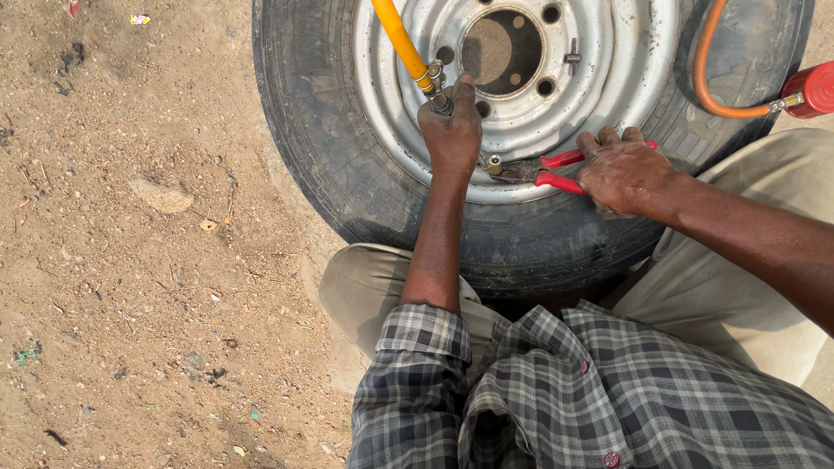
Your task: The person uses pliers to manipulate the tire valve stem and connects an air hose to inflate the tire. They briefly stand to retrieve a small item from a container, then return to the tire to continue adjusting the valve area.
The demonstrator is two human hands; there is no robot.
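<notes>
Here, the lines below tell how things stand.

Left hand: the left hand is closed around the metal end fitting of the yellow hose, and presses it down at the near part of the wheel rim.

Right hand: the right hand is clamped on the red handles of the pliers; the fingers are together around them.

Pliers: they lie across the near edge of the rim, and the nose points left to a small valve stem, just beside the left hand. I cannot tell if the nose really bites the stem.

Wheel: the tyre lies flat on the sandy ground, in front of the knees of the person; the silver rim faces up.

Other things: an orange hose curves over the far right side of the tyre to a red cylinder.

Progress: in my judgement the work at the valve is in the middle. Tool and hose are both already placed at the valve, but neither is taken away, so the step is not finished.
</notes>
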